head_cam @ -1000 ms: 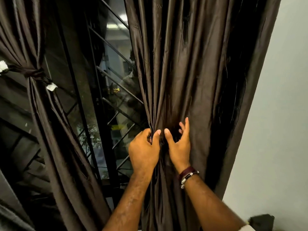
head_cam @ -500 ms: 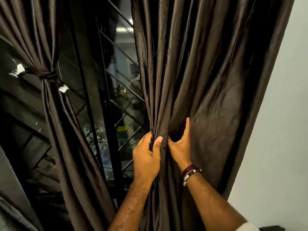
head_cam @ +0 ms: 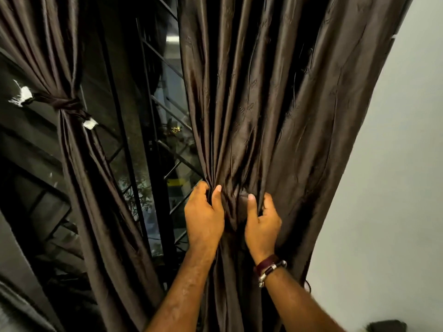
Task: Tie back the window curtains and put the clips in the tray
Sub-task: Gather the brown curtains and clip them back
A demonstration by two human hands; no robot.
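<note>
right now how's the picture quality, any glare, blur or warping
Head view: dim and warm, the right curtain showing soft sheen along its folds; the window glass reflects a bright ceiling light; wide-angle warping bows the curtain edge against the wall; the left hand and right hand gripping the fabric look sharp, while the tied left curtain is slightly soft.

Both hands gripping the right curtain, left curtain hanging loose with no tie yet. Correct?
Not quite. The head view shows the left curtain already tied back: a dark tie is knotted around it. The rest holds: the left hand and the right hand both grip the right curtain, bunching its folds.
</note>
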